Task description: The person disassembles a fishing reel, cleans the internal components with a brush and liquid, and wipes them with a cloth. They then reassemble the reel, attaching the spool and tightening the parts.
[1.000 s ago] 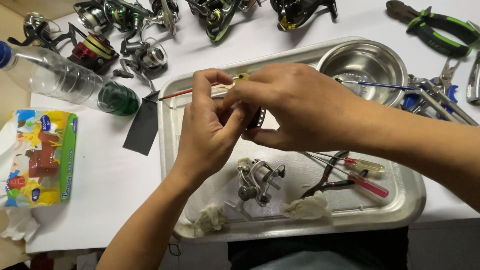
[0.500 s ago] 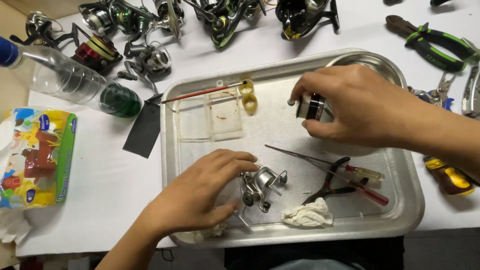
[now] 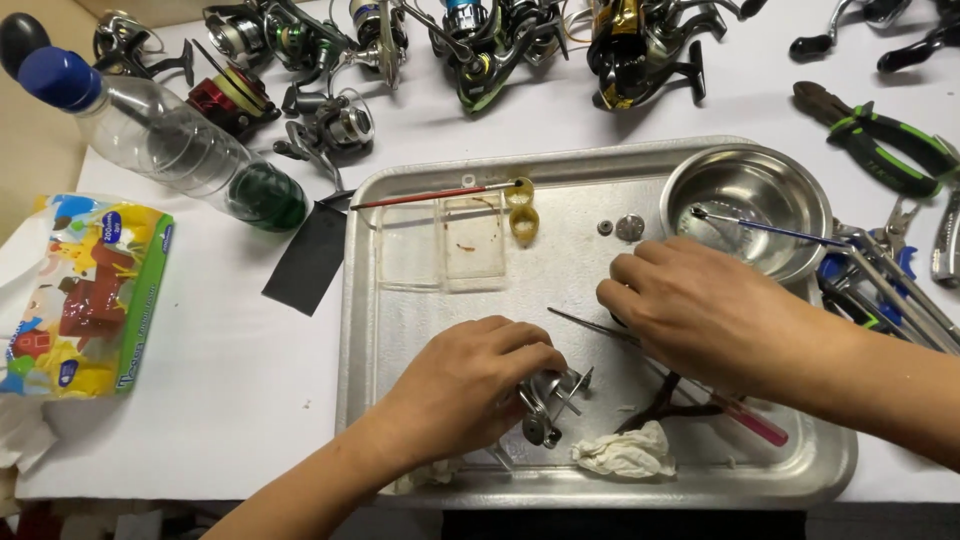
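Observation:
My left hand (image 3: 465, 385) is closed around a small silver fishing reel body (image 3: 548, 402) at the front of a metal tray (image 3: 352, 300). My right hand (image 3: 700, 312) lies palm down on the tray's middle, fingers curled over thin metal tweezers (image 3: 585, 326). A dark part just shows under its fingers, and what it holds is hidden. Two small round washers (image 3: 628, 228) lie on the tray beyond that hand.
The tray also holds a steel bowl (image 3: 745, 205), clear plastic boxes (image 3: 445, 248), a red brush (image 3: 430, 195), yellow caps (image 3: 521, 207), black pliers (image 3: 685, 398) and a tissue wad (image 3: 625, 452). Several reels (image 3: 480, 40) line the back. A bottle (image 3: 170, 140), a tissue pack (image 3: 85, 295) and green pliers (image 3: 880, 135) lie around.
My left hand has closed on the silver reel body. My right hand has dropped from the tray's back right, where it held a black and silver spool, to the tray's middle. Washers now show.

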